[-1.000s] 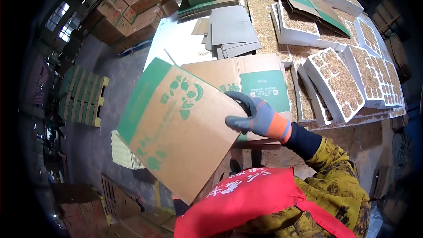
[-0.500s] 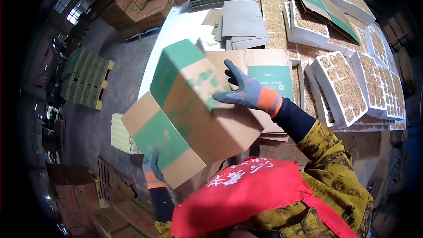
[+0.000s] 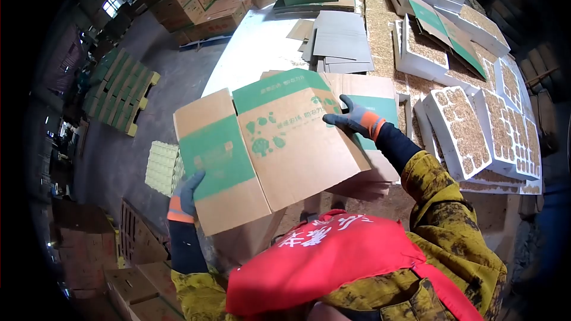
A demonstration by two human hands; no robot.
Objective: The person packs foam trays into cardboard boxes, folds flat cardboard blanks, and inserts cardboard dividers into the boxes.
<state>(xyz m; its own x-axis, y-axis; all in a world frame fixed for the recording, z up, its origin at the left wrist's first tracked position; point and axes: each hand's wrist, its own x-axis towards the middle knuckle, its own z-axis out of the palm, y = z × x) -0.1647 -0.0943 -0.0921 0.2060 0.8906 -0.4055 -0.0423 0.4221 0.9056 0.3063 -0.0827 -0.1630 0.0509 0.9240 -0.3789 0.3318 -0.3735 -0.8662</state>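
A brown cardboard box (image 3: 306,166) with green bands and green printing is held up in front of me, partly unfolded, its broad face towards me. At its left side my gloved left hand (image 3: 187,193) grips the edge of the banded left panel, thumb on the front, other fingers hidden behind. My gloved right hand (image 3: 355,119) holds the upper right edge, thumb and fingers over the cardboard. Behind the box lie flat folded cartons (image 3: 380,86) of the same kind, stacked on the table's near side.
Grey cardboard sheets (image 3: 342,35) lie on the white table top (image 3: 250,53). White foam trays (image 3: 458,131) with brown filling cover the right side. A green-slatted stack on a pallet (image 3: 119,92) and pale egg trays (image 3: 163,166) stand on the floor at left. Stacked cartons (image 3: 226,21) stand behind.
The box has swung from a steep tilt to a flatter, wider position, its printed face turning towards me. My left hand has moved up and left; my right hand has shifted slightly.
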